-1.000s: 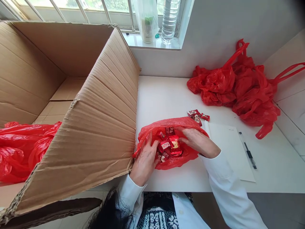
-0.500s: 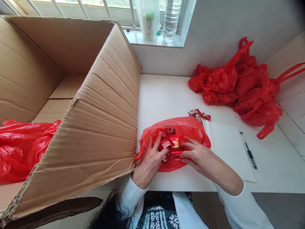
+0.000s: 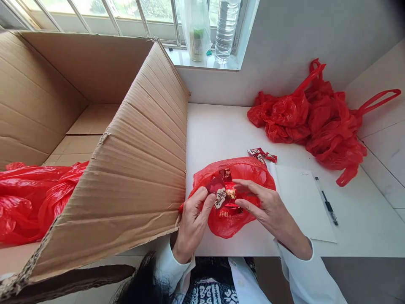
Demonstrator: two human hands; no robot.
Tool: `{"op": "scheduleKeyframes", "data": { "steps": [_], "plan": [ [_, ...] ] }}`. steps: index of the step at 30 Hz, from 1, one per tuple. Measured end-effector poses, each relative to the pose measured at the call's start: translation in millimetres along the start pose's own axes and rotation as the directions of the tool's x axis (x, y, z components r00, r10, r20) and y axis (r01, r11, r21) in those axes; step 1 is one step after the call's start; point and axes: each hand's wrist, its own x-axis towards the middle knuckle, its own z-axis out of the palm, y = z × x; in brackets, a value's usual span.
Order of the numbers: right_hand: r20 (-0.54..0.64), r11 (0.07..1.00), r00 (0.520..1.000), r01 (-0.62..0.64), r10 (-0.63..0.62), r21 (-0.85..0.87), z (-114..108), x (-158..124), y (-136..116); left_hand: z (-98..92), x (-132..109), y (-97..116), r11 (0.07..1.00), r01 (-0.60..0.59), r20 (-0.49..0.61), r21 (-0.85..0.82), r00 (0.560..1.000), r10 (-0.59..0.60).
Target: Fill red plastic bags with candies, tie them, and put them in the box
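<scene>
My left hand [image 3: 193,221] pinches a dark red wrapped candy [image 3: 219,195] with white lettering between thumb and fingers, at the left side of an open red plastic bag [image 3: 224,228]. Over the bag's right side, my right hand [image 3: 274,209] has its fingers apart, the tips close to a red and gold wrapped candy [image 3: 230,192]. Whether they touch it, I cannot tell. Several other red-wrapped candies lie inside the bag, partly covered by the held one and by my fingers.
A tall cardboard box [image 3: 142,156] with a red bag [image 3: 34,202] inside stands at the left. Loose candies [image 3: 257,152], white paper [image 3: 305,207] and a pen [image 3: 327,202] lie on the white table [image 3: 215,131]. Tied red bags [image 3: 325,122] sit against the wall.
My left hand has lifted a dark red candy from the bag and drawn slightly back. The right hand's fingers have spread a little. The view has shifted slightly.
</scene>
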Motion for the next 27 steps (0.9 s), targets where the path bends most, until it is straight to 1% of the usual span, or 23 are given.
{"op": "scheduleKeyframes", "data": {
  "steps": [2, 3, 4, 6, 8, 9, 10, 11, 12, 13, 14, 15, 16, 18, 20, 21, 23, 24, 25, 26, 27],
  "plan": [
    [0.058, 0.985, 0.997, -0.051, 0.042, 0.164, 8.0, 3.8, -6.3, 2.2, -0.1, 0.8, 0.988, 0.078, 0.023, -0.133, 0.997, -0.075],
    [0.084, 0.971, 0.995, -0.068, 0.05, 0.228, 12.0, 5.2, -9.6, 3.1, -0.2, 1.0, 0.985, 0.091, 0.037, -0.15, 0.996, -0.087],
    [0.096, 0.958, 0.994, -0.081, 0.056, 0.274, 15.4, 6.0, -13.0, 3.8, -0.6, 1.3, 0.986, 0.091, 0.052, -0.136, 0.995, -0.085],
    [0.086, 0.942, 0.993, -0.107, 0.083, 0.318, 16.9, 5.2, -18.4, 4.3, -1.7, 2.4, 0.997, 0.06, 0.073, -0.057, 0.996, -0.056],
    [0.029, 0.923, 0.991, -0.129, 0.128, 0.362, 8.1, 1.7, -19.3, 4.0, -3.3, 4.1, 1.0, 0.007, 0.086, 0.019, 0.996, -0.009],
    [-0.044, 0.911, 0.986, -0.131, 0.161, 0.39, -0.7, -0.4, -16.7, 3.7, -4.1, 4.9, 0.999, -0.021, 0.08, 0.047, 0.997, 0.017],
    [-0.155, 0.902, 0.968, -0.119, 0.199, 0.414, -11.9, -2.1, -11.4, 3.4, -4.8, 5.4, 0.996, -0.051, 0.06, 0.075, 0.997, 0.047],
    [-0.295, 0.9, 0.925, -0.096, 0.238, 0.424, -24.6, -2.9, -3.0, 3.3, -5.3, 5.5, 0.991, -0.082, 0.037, 0.105, 0.996, 0.079],
    [-0.44, 0.908, 0.854, -0.082, 0.276, 0.411, -37.8, -2.2, 8.6, 3.4, -5.6, 5.2, 0.985, -0.112, 0.02, 0.132, 0.994, 0.111],
    [-0.559, 0.926, 0.774, -0.092, 0.298, 0.366, -50.4, 0.0, 22.9, 3.8, -5.6, 4.5, 0.977, -0.142, 0.009, 0.158, 0.99, 0.143],
    [-0.635, 0.941, 0.707, -0.137, 0.311, 0.308, -61.3, 3.9, 39.5, 4.5, -5.4, 3.3, 0.969, -0.169, 0.0, 0.181, 0.985, 0.172],
    [-0.651, 0.943, 0.682, -0.232, 0.334, 0.241, -69.8, 9.2, 57.2, 5.4, -5.1, 1.8, 0.96, -0.193, -0.001, 0.203, 0.98, 0.197],
    [-0.635, 0.928, 0.683, -0.329, 0.361, 0.174, -75.7, 15.7, 74.8, 6.6, -4.8, 0.1, 0.95, -0.213, 0.005, 0.226, 0.976, 0.218],
    [-0.606, 0.897, 0.689, -0.431, 0.399, 0.101, -79.9, 29.7, 104.8, 9.4, -4.6, -3.6, 0.926, -0.243, 0.031, 0.289, 0.969, 0.245],
    [-0.609, 0.88, 0.684, -0.472, 0.402, 0.05, -77.5, 40.8, 120.3, 12.4, -5.2, -6.9, 0.886, -0.263, 0.09, 0.382, 0.965, 0.248],
    [-0.625, 0.872, 0.674, -0.489, 0.393, 0.021, -75.3, 43.6, 120.8, 14.0, -5.6, -8.2, 0.858, -0.27, 0.132, 0.437, 0.963, 0.236],
    [-0.679, 0.866, 0.66, -0.495, 0.323, -0.069, -70.2, 41.6, 107.3, 17.2, -5.9, -10.1, 0.797, -0.288, 0.224, 0.531, 0.955, 0.196],
    [-0.699, 0.873, 0.666, -0.472, 0.261, -0.124, -67.4, 36.9, 94.3, 19.1, -5.5, -10.9, 0.769, -0.302, 0.265, 0.563, 0.948, 0.178],
    [-0.703, 0.885, 0.686, -0.428, 0.187, -0.183, -63.9, 30.3, 78.5, 21.3, -4.7, -11.6, 0.743, -0.318, 0.297, 0.589, 0.94, 0.167],
    [-0.684, 0.901, 0.722, -0.359, 0.103, -0.244, -59.5, 22.6, 61.2, 23.9, -3.3, -12.7, 0.717, -0.338, 0.321, 0.61, 0.933, 0.166],
    [-0.633, 0.916, 0.773, -0.272, 0.025, -0.296, -53.7, 14.5, 44.1, 26.8, -1.4, -14.1, 0.689, -0.361, 0.342, 0.629, 0.924, 0.173]
  ]
}}
